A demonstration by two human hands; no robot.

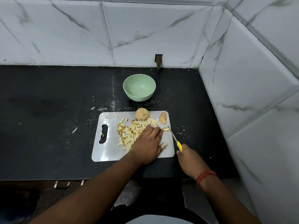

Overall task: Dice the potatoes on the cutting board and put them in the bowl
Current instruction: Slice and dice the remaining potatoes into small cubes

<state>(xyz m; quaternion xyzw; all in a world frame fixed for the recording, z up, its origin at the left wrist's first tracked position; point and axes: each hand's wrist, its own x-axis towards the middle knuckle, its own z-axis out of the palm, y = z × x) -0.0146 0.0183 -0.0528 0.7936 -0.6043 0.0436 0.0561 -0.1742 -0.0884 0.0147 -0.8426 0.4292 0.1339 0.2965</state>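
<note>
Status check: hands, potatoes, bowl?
Left hand flat, steadying a potato strip; right hand gripping knife. Diced pile on board. Bowl empty, path clear.

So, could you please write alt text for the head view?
A left hand steadies a potato strip on a cutting board while the right hand cuts it with a knife. Dice lie piled on the board; the bowl behind holds none.

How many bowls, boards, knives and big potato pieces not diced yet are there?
Pale green round bowl: 1
Grey rectangular cutting board: 1
Yellow-handled knife: 1
Big undiced potato pieces: 2, a round tan potato and a potato half
Total: 5
</note>
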